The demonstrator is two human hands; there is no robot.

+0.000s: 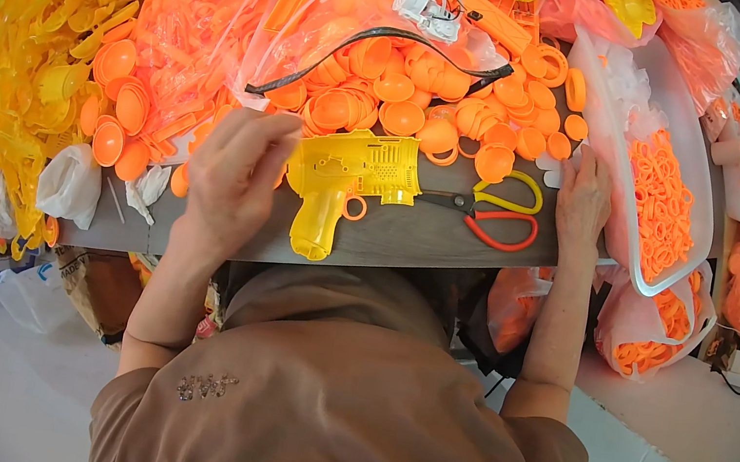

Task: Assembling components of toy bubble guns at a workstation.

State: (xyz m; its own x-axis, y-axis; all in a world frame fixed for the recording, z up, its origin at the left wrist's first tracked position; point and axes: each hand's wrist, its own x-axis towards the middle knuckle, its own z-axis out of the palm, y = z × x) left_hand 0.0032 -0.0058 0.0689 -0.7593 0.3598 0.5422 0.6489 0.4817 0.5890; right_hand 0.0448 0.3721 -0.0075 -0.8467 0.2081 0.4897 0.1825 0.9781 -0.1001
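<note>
Left hand: the left hand [237, 173] rested, fingers loosely curled and clamped on nothing visible, just beside the rear of the yellow gun-shaped shell [349, 183].
Right hand: the right hand [583, 204] lay flat, fingers together, at the edge of the clear bag of orange rings [658, 198]; whether it pinched anything could not be told.
Shell: it lay on its side on the table [419, 235], its grip pointing toward the near edge.
Scissors: the red and yellow scissors [492, 213] lay just right of the shell, blades toward it.
Risk: a careless sweep of either hand could likely knock the shell off the near edge, meet the blades, or bring the heaped orange caps [413, 100] sliding down.
</note>
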